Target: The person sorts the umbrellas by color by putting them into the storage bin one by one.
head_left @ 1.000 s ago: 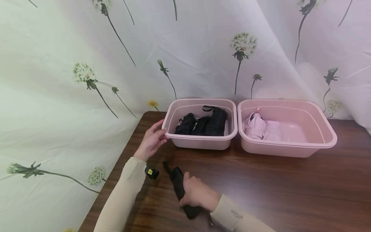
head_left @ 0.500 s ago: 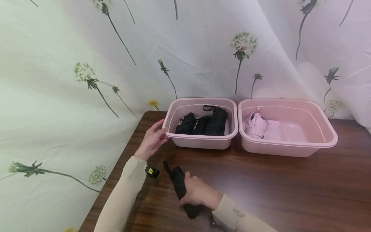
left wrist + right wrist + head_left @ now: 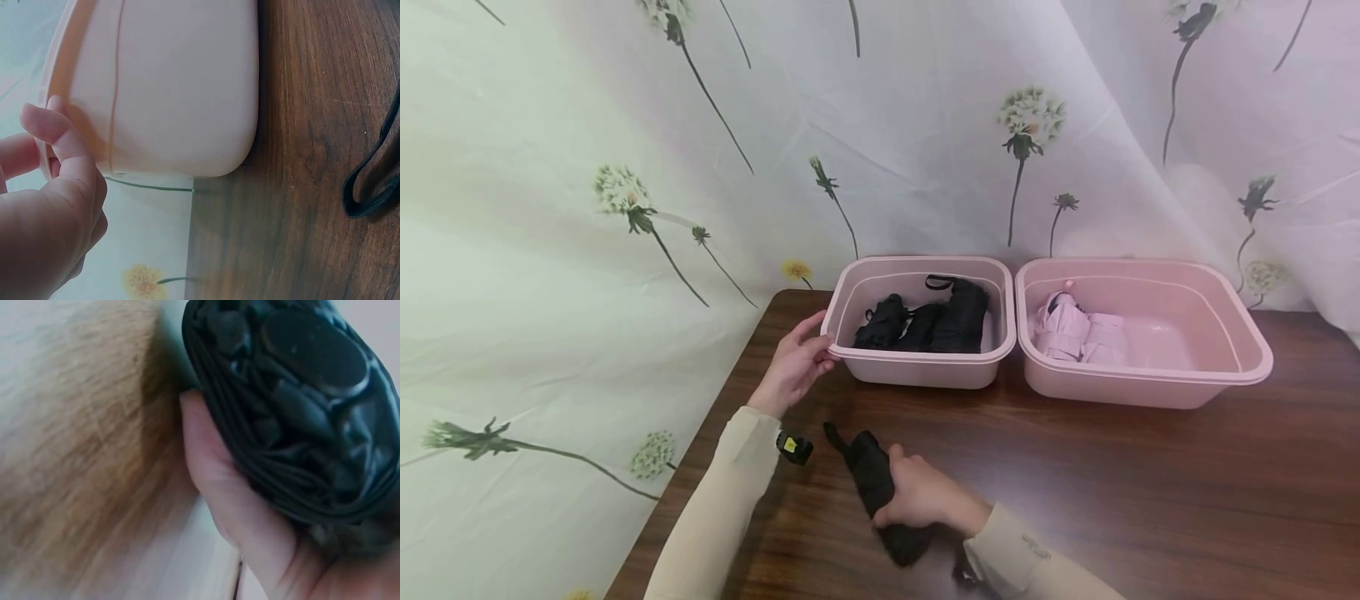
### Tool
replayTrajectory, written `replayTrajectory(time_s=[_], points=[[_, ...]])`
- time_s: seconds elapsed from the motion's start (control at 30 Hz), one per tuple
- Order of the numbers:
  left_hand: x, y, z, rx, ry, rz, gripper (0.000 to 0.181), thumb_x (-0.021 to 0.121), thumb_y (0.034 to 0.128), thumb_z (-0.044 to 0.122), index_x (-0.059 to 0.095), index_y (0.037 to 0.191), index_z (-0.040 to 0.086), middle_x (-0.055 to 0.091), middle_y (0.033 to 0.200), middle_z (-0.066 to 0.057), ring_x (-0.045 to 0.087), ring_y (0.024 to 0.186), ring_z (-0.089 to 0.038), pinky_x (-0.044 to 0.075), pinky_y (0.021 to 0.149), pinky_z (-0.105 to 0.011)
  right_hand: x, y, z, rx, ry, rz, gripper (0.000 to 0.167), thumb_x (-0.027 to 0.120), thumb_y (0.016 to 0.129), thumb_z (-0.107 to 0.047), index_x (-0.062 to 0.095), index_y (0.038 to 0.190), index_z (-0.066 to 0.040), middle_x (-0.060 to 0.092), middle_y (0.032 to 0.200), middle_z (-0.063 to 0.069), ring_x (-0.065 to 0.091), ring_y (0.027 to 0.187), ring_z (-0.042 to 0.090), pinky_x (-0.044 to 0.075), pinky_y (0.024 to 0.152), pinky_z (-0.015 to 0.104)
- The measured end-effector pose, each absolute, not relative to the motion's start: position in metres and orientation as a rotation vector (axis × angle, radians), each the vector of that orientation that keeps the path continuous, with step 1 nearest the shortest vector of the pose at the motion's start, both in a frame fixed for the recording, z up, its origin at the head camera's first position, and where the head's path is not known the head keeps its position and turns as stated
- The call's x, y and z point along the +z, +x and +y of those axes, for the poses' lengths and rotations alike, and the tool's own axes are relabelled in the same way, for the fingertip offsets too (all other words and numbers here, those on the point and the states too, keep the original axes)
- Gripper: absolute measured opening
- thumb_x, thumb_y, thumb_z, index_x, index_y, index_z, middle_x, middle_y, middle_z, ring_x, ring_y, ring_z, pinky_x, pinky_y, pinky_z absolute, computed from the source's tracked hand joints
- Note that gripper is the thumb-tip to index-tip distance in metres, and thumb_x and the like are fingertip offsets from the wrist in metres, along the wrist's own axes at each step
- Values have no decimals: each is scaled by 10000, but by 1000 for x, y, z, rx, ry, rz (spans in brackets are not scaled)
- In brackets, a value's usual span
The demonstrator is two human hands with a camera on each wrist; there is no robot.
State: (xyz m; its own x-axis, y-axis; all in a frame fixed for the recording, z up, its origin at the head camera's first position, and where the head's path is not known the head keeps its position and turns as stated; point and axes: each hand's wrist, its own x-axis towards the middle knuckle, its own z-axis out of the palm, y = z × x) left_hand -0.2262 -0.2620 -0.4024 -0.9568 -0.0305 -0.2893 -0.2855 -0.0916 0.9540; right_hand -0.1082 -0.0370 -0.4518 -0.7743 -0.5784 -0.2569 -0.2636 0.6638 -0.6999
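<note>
In the head view my right hand (image 3: 921, 493) grips a black folded umbrella (image 3: 871, 473) low over the table, its wrist strap trailing toward the upper left. The right wrist view shows the end of that umbrella (image 3: 300, 419), with bunched folds and a round cap, and my thumb along its side. My left hand (image 3: 793, 364) pinches the near left corner of the left pink basin (image 3: 917, 371). From the left wrist, the thumb and fingers show at the basin's rim (image 3: 47, 94). Several black folded umbrellas (image 3: 958, 317) lie inside that basin.
Close beside it stands a second pink basin (image 3: 1150, 392), holding pale pink folded umbrellas (image 3: 1063, 329) at its left end. Both basins sit at the back of the dark wooden table (image 3: 1112, 483), against a flower-printed cloth (image 3: 925, 150).
My right hand has shifted slightly to the right with the black umbrella, which has turned a little to show a broader side. The left hand stays at the basin's rim.
</note>
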Motion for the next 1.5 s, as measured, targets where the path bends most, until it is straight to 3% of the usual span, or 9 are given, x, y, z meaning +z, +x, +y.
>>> replayTrajectory(time_s=[0.27,0.43,0.87,1.1,1.33,1.5], points=[[-403,-226,-263,2193,-352,1972,559,539,984,132,343,1496,239,479,1216,-205,598,667,-106,525,618,-188,-444,-114,-21,-1116,-638,2335,620,855,614,-334,501,1044,-63,606,790,29,579,683,133,492,618,264],[-399,-224,-262,2187,-343,1962,575,539,979,109,332,1504,216,512,1144,-190,606,663,-112,528,619,-198,-431,-119,-9,-1210,-650,2281,612,845,636,-304,515,1086,-53,617,826,26,581,715,135,490,638,268],[-403,-228,-263,2187,-332,1982,561,540,981,117,346,1495,226,488,1176,-208,597,661,-104,516,606,-186,-410,-129,23,-1401,-547,2119,588,812,714,-282,516,1161,-41,605,962,67,585,844,171,491,767,296],[-402,-226,-263,2157,-316,2014,555,533,986,133,341,1497,231,454,1289,-201,579,730,-112,513,637,-183,-389,-131,38,-1454,-504,2064,658,779,764,-315,472,1286,-56,596,1075,85,580,926,189,492,805,304],[-401,-225,-262,2179,-325,1983,552,523,988,113,343,1497,230,523,1108,-148,593,667,-97,524,608,-180,-378,-136,48,-1575,-480,2027,553,702,840,-296,469,1287,-67,579,1079,136,599,902,220,509,784,318],[-401,-225,-262,2181,-324,1968,561,534,985,128,338,1500,235,481,1212,-206,602,679,-99,529,625,-179,-372,-139,55,-1689,-418,1962,549,614,900,-243,413,1377,-61,514,1213,153,554,1002,229,481,855,299]])
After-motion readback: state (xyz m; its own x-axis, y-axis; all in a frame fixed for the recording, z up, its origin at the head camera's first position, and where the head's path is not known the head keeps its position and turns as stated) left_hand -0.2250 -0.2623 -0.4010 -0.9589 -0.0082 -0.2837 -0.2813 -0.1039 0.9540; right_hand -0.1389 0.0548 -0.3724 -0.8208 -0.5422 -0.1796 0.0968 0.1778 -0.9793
